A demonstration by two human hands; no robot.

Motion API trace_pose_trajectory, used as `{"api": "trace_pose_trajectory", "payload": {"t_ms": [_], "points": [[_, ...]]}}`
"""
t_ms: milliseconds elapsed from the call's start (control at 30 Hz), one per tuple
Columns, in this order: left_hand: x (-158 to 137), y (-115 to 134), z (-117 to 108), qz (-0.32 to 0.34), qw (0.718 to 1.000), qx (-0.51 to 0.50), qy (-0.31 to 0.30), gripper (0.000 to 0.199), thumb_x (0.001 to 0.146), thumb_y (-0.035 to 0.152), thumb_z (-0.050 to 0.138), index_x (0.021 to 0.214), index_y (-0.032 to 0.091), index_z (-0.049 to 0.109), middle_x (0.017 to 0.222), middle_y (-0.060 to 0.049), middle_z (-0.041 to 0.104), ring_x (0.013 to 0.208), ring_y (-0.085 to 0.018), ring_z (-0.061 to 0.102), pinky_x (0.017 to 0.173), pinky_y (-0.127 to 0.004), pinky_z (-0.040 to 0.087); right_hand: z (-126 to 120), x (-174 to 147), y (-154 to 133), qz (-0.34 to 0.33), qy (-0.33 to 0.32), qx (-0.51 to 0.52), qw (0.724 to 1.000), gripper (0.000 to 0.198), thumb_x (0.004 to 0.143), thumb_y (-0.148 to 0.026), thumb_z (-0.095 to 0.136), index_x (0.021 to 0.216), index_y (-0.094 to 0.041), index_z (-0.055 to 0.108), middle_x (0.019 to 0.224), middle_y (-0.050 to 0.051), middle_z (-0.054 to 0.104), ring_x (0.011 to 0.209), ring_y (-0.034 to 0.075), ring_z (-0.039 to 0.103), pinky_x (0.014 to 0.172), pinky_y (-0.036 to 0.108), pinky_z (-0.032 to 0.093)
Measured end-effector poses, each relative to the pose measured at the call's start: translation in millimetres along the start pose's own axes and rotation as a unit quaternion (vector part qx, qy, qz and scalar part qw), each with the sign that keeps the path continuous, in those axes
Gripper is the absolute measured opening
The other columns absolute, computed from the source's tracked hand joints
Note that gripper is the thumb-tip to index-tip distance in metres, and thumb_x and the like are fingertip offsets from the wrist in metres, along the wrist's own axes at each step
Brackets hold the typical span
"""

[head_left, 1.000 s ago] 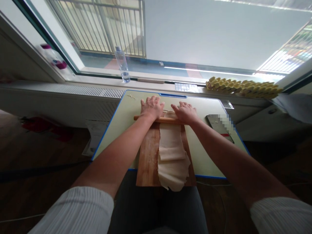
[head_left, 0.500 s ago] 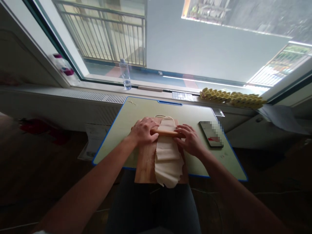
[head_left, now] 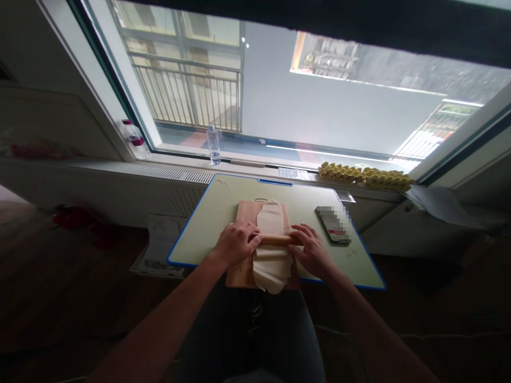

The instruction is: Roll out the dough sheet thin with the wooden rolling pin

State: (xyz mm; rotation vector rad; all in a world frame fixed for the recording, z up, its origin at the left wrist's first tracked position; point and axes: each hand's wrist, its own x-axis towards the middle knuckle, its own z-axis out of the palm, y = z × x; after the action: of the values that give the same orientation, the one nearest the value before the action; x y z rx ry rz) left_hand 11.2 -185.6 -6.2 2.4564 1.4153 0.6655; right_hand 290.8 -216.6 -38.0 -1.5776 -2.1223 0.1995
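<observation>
A wooden rolling pin [head_left: 276,240] lies crosswise over a long sheet of pale dough [head_left: 270,219]. My left hand [head_left: 238,242] is closed on the pin's left end, and my right hand [head_left: 310,247] is closed on its right end. Beneath the dough is a wooden cutting board [head_left: 241,274], whose near end overhangs the table edge above my lap. The dough has folds just on the near side of the pin, and its ragged near end reaches the board's near edge.
The board rests on a small pale table [head_left: 199,229] with a blue rim. A phone [head_left: 333,224] lies at its right. On the windowsill behind stand a clear bottle [head_left: 213,145], a second bottle [head_left: 133,135] with a purple cap, and yellow egg cartons [head_left: 365,176].
Both hands have drawn the rolling pin toward me along the dough, baring more of its far part. The camera view has tilted up a little.
</observation>
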Motion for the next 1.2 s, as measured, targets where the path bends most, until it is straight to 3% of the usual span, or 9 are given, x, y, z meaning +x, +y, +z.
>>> {"api": "trace_pose_trajectory", "payload": {"t_ms": [67, 167, 300, 433, 700, 933, 1067, 1200], "points": [[1, 0, 5, -0.054, 0.998, 0.025, 0.023, 0.031, 0.105, 0.042, 0.053, 0.118, 0.026, 0.075, 0.125, -0.006, 0.076, 0.12, -0.026, 0.066, 0.103, -0.041, 0.051, -5, 5, -7, 0.018, -0.022, -0.026, 0.999, 0.02, 0.099, -0.038, 0.063, 0.106, -0.024, 0.075, 0.144, 0.009, 0.067, 0.144, 0.032, 0.047, 0.122, 0.054, 0.036], [6, 1, 15, -0.119, 0.989, 0.085, 0.04, 0.04, 0.106, 0.045, 0.047, 0.132, 0.025, 0.07, 0.136, -0.011, 0.072, 0.124, -0.029, 0.064, 0.105, -0.045, 0.051, -7, 20, -23, 0.039, -0.027, -0.068, 0.997, 0.03, 0.107, -0.044, 0.052, 0.101, -0.023, 0.073, 0.14, 0.01, 0.069, 0.14, 0.029, 0.052, 0.119, 0.047, 0.037], [10, 3, 27, -0.128, 0.98, 0.149, 0.023, 0.047, 0.106, 0.044, 0.043, 0.146, 0.029, 0.064, 0.156, -0.01, 0.06, 0.141, -0.032, 0.053, 0.116, -0.056, 0.043, 0, 34, -37, 0.094, -0.025, -0.155, 0.983, 0.037, 0.112, -0.043, 0.041, 0.123, -0.023, 0.07, 0.136, 0.012, 0.07, 0.132, 0.028, 0.057, 0.113, 0.044, 0.04], [16, 1, 30, -0.134, 0.978, 0.162, -0.017, 0.054, 0.106, 0.043, 0.038, 0.156, 0.032, 0.056, 0.169, -0.007, 0.046, 0.154, -0.032, 0.04, 0.124, -0.064, 0.031, 9, 38, -37, 0.111, -0.032, -0.211, 0.971, 0.043, 0.112, -0.045, 0.038, 0.141, -0.026, 0.064, 0.15, 0.01, 0.062, 0.139, 0.03, 0.052, 0.114, 0.047, 0.039], [41, -8, 35, -0.137, 0.977, 0.161, -0.02, 0.058, 0.103, 0.042, 0.038, 0.155, 0.028, 0.058, 0.167, -0.01, 0.048, 0.153, -0.032, 0.042, 0.126, -0.064, 0.03, 15, 56, -26, 0.15, -0.021, -0.188, 0.97, 0.052, 0.112, -0.05, 0.033, 0.15, -0.026, 0.059, 0.156, 0.01, 0.059, 0.141, 0.03, 0.05, 0.117, 0.046, 0.038], [60, -12, 33, -0.153, 0.973, 0.167, -0.051, 0.058, 0.104, 0.044, 0.036, 0.157, 0.031, 0.054, 0.17, -0.008, 0.044, 0.156, -0.03, 0.038, 0.129, -0.064, 0.024, 10, 73, -18, 0.142, -0.095, -0.182, 0.968, 0.05, 0.111, -0.048, 0.034, 0.153, -0.031, 0.055, 0.154, 0.013, 0.058, 0.141, 0.033, 0.049, 0.115, 0.053, 0.039], [71, -16, 31, -0.158, 0.971, 0.165, -0.065, 0.059, 0.103, 0.045, 0.035, 0.158, 0.032, 0.052, 0.171, -0.007, 0.044, 0.156, -0.03, 0.037, 0.129, -0.064, 0.025, 11, 83, -13, 0.179, -0.07, -0.143, 0.971, 0.057, 0.11, -0.056, 0.028, 0.148, -0.026, 0.059, 0.149, 0.017, 0.06, 0.137, 0.036, 0.052, 0.111, 0.056, 0.042], [83, -21, 32, -0.157, 0.972, 0.16, -0.071, 0.061, 0.102, 0.046, 0.034, 0.16, 0.034, 0.049, 0.171, -0.006, 0.043, 0.156, -0.031, 0.037, 0.129, -0.065, 0.024, 13, 93, -9, 0.172, -0.054, -0.138, 0.974, 0.058, 0.11, -0.055, 0.029, 0.148, -0.023, 0.06, 0.148, 0.019, 0.061, 0.136, 0.037, 0.053, 0.109, 0.057, 0.043]]}}
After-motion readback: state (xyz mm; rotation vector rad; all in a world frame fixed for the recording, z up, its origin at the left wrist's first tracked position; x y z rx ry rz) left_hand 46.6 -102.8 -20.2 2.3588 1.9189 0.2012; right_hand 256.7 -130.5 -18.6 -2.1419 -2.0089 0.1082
